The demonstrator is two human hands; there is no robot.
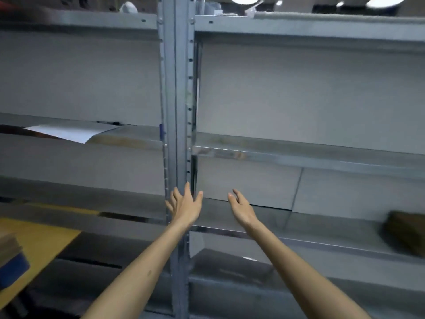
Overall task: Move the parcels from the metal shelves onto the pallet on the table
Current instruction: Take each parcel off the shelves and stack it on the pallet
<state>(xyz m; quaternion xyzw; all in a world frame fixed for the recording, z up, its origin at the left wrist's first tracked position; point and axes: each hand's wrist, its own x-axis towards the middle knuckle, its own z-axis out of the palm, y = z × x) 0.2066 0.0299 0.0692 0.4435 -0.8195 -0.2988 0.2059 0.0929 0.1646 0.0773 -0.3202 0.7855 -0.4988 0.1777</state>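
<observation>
- From the head view, my left hand is stretched out in front of me with the fingers straight and slightly spread. It holds nothing.
- It lies over the grey upright post of the metal shelves. I cannot tell whether it touches the post.
- My right hand is raised just beside the left, palm turned inward and fingers loosely extended. It holds nothing either.
- My right hand is in front of the lower right bay, above the front edge of the lower shelf board.
- A brown parcel lies on that same board, far over at the right edge of the picture. It is well apart from my right hand and blurred.
- A white flat parcel lies on the middle shelf of the left bay. It is above and well to the left of my left hand, out of its reach as it is now.
- At the lower left a yellow table shows, with a blue-edged block at its near corner. It is too blurred for me to tell what it is.
</observation>
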